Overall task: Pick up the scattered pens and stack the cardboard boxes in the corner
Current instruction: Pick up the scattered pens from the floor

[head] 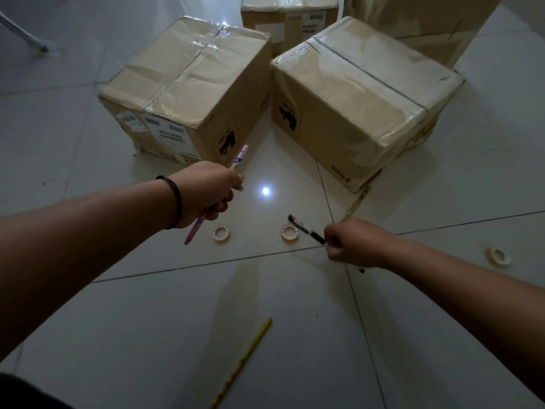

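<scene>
My left hand [206,193] grips a pink pen [193,231] that sticks out above and below the fist. My right hand [354,243] holds a black pen [306,230] pointing left, and a yellow-green pencil [358,202] rises from behind the same hand. Another yellow pencil [244,361] lies on the white tiled floor near me. Two taped cardboard boxes stand ahead: the left box [188,87] and the right box [362,93]. A third box [289,22] sits behind them.
Two small tape rolls [221,233] [290,232] lie on the floor between my hands, and a third tape roll [498,256] lies at the far right. A tall carton [424,19] stands at the back right. A metal leg [23,33] shows top left.
</scene>
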A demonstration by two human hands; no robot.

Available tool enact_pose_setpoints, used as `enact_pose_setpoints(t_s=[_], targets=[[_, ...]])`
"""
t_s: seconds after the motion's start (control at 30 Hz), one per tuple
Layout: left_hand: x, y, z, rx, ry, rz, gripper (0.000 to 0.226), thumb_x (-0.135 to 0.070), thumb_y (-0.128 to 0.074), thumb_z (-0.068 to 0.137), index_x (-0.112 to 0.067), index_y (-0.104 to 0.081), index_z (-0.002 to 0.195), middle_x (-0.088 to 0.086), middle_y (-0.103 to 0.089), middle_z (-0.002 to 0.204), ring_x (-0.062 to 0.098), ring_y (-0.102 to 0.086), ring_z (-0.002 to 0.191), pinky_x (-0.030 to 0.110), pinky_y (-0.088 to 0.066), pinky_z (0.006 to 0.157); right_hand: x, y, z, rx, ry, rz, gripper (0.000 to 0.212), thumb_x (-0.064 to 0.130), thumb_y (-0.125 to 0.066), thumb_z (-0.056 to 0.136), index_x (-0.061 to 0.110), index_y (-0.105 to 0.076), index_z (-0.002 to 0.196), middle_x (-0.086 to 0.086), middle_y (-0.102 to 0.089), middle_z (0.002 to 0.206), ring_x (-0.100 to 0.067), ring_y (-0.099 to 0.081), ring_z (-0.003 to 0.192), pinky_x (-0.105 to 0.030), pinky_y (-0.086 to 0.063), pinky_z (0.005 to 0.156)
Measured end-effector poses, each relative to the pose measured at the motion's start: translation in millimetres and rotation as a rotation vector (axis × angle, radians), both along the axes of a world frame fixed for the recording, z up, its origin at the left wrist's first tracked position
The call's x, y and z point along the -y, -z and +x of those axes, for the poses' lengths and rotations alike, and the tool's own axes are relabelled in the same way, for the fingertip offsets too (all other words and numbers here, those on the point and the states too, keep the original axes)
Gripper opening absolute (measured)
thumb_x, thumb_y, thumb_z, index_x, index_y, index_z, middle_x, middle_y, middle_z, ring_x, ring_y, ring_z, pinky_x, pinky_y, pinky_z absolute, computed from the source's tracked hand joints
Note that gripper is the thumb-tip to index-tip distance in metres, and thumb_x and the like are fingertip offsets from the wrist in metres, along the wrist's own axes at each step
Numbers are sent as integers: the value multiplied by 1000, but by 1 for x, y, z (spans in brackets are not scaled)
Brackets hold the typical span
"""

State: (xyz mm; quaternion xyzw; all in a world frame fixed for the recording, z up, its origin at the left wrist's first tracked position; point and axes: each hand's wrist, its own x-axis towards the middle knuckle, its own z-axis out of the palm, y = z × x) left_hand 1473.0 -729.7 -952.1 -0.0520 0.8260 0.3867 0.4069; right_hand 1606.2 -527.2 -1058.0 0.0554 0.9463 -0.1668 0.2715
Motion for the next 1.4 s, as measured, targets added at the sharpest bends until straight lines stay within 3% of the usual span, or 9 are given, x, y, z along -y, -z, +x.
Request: enact_pose_setpoints(t_s=[0.13,0.27,0.4,0.53,0.63,0.77,0.97,1.13,1.4], targets=[[1,0,2,-32,-5,0,18,-16,-42,97,-7,-58,97,5,-44,68,16,-45,59,26,-41,55,6,-14,-10,-142,314,-325,15,24,-55,90,10,-58,86,-4,-62,80,-14,-57,62,-22,-44,53],[0,3,1,-12,-42,64,16,-11,-40,96,-7,-55,97,3,-39,66,12,-34,53,23,-30,51,17,-32,-18,-131,481,-558,10,18,-54,91,10,-56,96,-13,-65,91,-18,-63,67,-28,-50,54],[-1,3,0,10,-155,169,11,-5,-41,91,-12,-43,100,2,-37,64,12,-31,49,21,-28,44,36,-55,-26,-98,527,-764,6,16,-55,92,14,-56,97,-11,-67,91,-15,-62,65,-29,-49,55],[-6,1,6,7,-197,340,15,-1,-40,94,-2,-55,96,11,-55,77,20,-57,65,27,-55,54,60,-77,-29,-67,526,-961,11,21,-56,93,12,-57,101,-10,-70,88,-15,-64,67,-29,-53,58],[-9,0,12,76,-200,437,21,-10,-42,97,1,-58,105,16,-66,92,24,-67,76,30,-59,59,73,-84,-29,-96,538,-1018,13,21,-54,94,12,-57,103,-10,-68,86,-14,-63,65,-29,-53,56],[-12,0,21,153,-187,499,25,-15,-42,98,-1,-57,112,13,-63,88,18,-61,60,31,-56,55,82,-83,-29,-182,561,-1040,11,19,-56,94,11,-59,99,-11,-67,85,-16,-63,64,-27,-51,53],[-9,-2,21,128,-132,448,20,-18,-41,98,-8,-59,102,8,-61,82,18,-57,64,36,-52,60,83,-85,-27,-166,529,-1011,18,24,-52,96,9,-63,94,-14,-69,87,-14,-63,61,-24,-51,50],[-5,3,14,-44,-144,280,16,-18,-42,98,-11,-53,107,5,-52,76,16,-52,62,33,-51,65,86,-74,-24,-225,437,-741,20,33,-50,96,17,-61,90,-1,-69,82,-9,-63,64,-19,-49,52],[19,5,2,-5,-129,85,25,-12,-47,94,-7,-51,119,3,-44,68,12,-41,53,24,-43,49,108,-21,5,-48,-248,-177,33,30,-49,95,16,-60,123,-6,-60,119,-23,-58,105,-37,-50,87]])
